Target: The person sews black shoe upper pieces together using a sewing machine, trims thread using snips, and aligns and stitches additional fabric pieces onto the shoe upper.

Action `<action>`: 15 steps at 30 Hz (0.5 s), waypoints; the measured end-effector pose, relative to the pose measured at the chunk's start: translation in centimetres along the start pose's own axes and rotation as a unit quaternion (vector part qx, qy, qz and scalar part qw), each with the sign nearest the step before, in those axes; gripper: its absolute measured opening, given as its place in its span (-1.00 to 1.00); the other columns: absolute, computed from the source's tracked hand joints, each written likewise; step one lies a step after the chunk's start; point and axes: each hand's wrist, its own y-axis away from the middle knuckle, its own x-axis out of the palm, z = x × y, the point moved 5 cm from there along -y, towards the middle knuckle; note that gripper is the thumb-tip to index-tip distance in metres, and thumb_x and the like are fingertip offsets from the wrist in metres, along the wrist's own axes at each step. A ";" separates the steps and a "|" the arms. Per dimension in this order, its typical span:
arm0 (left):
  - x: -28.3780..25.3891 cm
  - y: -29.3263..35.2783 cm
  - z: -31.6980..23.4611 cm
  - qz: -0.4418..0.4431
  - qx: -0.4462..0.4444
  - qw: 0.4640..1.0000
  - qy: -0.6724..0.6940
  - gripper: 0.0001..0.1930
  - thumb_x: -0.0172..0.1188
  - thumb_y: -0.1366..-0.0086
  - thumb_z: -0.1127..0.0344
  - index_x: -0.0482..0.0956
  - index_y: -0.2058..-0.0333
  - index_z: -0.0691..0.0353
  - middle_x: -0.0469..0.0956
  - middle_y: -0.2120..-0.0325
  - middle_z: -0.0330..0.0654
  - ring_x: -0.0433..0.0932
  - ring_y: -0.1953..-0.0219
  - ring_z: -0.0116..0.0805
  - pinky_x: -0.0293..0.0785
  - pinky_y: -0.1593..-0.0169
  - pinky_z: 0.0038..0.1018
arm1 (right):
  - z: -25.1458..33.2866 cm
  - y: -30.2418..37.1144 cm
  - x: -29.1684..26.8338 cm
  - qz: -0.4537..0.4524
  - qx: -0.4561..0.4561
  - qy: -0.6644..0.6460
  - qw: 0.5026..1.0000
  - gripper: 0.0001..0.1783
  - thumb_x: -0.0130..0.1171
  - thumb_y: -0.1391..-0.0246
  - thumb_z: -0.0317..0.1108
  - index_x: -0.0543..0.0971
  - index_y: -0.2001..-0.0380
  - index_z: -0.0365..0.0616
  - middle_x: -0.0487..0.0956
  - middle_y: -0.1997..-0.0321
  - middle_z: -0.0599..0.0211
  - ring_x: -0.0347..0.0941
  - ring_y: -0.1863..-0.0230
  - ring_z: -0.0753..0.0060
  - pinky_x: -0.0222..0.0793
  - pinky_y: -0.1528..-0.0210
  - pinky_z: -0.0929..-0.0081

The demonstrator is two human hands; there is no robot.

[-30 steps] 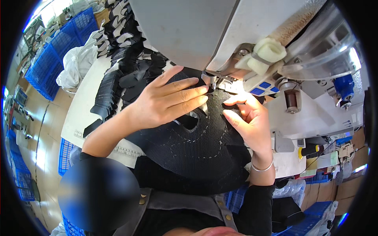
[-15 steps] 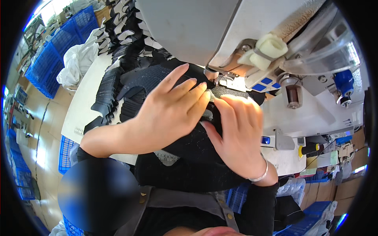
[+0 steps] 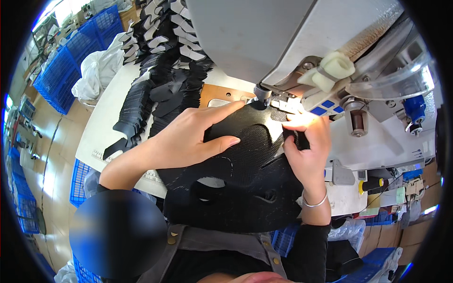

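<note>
A black perforated fabric piece (image 3: 245, 162) with curved cut-outs lies under the head of a sewing machine (image 3: 240, 37) and drapes toward my lap. Its far edge reaches the metal presser foot area (image 3: 279, 101), where a lamp lights it brightly. My left hand (image 3: 193, 134) rests on the left part of the fabric, index finger stretched toward the needle area and thumb spread away. My right hand (image 3: 311, 146), with a bracelet at the wrist, has its fingers bent around the fabric's right edge beside the presser foot. The needle itself is too small to make out.
Stacks of black cut pieces (image 3: 134, 111) and black-and-white pieces (image 3: 186, 26) lie on the white table (image 3: 99, 129) at left. Blue crates (image 3: 59, 78) and a white bag (image 3: 98, 70) stand beyond. A thread cone (image 3: 373, 185) sits at right. A blurred round object (image 3: 118, 236) fills the lower left.
My hands have moved apart, the left one leftward and the right one rightward. The fabric has turned and spread, showing its cut-outs, and a tan plate by the needle has come into sight.
</note>
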 end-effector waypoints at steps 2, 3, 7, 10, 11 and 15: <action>0.0 0.1 0.1 0.008 -0.014 1.000 -0.003 -0.36 0.27 -0.21 0.36 0.27 -0.24 0.31 0.52 -0.06 0.01 0.53 -0.03 -0.34 0.36 -0.11 -0.44 | -0.2 0.2 0.1 -0.025 -0.010 -0.018 0.999 -0.72 0.18 0.34 -0.66 0.64 0.47 -0.09 0.59 0.30 0.31 0.39 0.24 0.25 0.27 0.12 0.41; -0.1 0.1 0.2 0.003 -0.024 1.000 0.015 -0.35 0.29 -0.20 0.35 0.27 -0.24 0.31 0.51 -0.07 0.01 0.52 -0.04 -0.36 0.35 -0.12 -0.44 | -0.2 0.3 0.3 -0.027 -0.020 -0.007 0.999 -0.72 0.18 0.34 -0.66 0.64 0.47 -0.09 0.59 0.30 0.31 0.39 0.24 0.25 0.27 0.12 0.41; 0.6 0.6 -0.3 -0.023 -0.035 0.998 0.049 -0.30 0.34 -0.16 0.32 0.26 -0.25 0.33 0.51 -0.07 0.02 0.52 -0.04 -0.39 0.36 -0.11 -0.45 | -0.6 0.4 0.1 -0.066 -0.012 -0.009 0.998 -0.71 0.16 0.32 -0.69 0.64 0.49 -0.09 0.58 0.30 0.32 0.37 0.20 0.25 0.26 0.09 0.45; 0.7 1.1 -0.5 -0.013 -0.051 0.999 0.005 -0.26 0.36 -0.14 0.33 0.24 -0.27 0.30 0.56 0.01 0.04 0.56 0.05 -0.40 0.39 -0.06 -0.45 | -0.7 0.2 0.0 -0.051 0.004 -0.037 0.998 -0.69 0.16 0.31 -0.69 0.67 0.46 -0.06 0.57 0.30 0.33 0.35 0.23 0.28 0.25 0.13 0.44; 0.6 1.2 -0.3 0.002 -0.078 0.996 -0.033 -0.25 0.36 -0.13 0.34 0.23 -0.27 0.28 0.57 0.04 0.05 0.57 0.09 -0.39 0.40 -0.04 -0.44 | -0.7 0.1 0.0 -0.046 0.003 -0.036 0.998 -0.68 0.16 0.31 -0.69 0.67 0.45 -0.06 0.57 0.30 0.34 0.35 0.24 0.29 0.25 0.15 0.43; -0.1 1.1 -1.1 -0.020 0.004 0.999 -0.034 -0.25 0.35 -0.14 0.38 0.22 -0.28 0.26 0.62 0.20 0.03 0.55 0.31 -0.46 0.44 0.12 -0.49 | 0.0 0.1 -0.1 -0.073 -0.061 -0.013 0.995 -0.73 0.18 0.19 -0.68 0.67 0.40 -0.11 0.63 0.41 0.28 0.52 0.47 0.33 0.37 0.39 0.50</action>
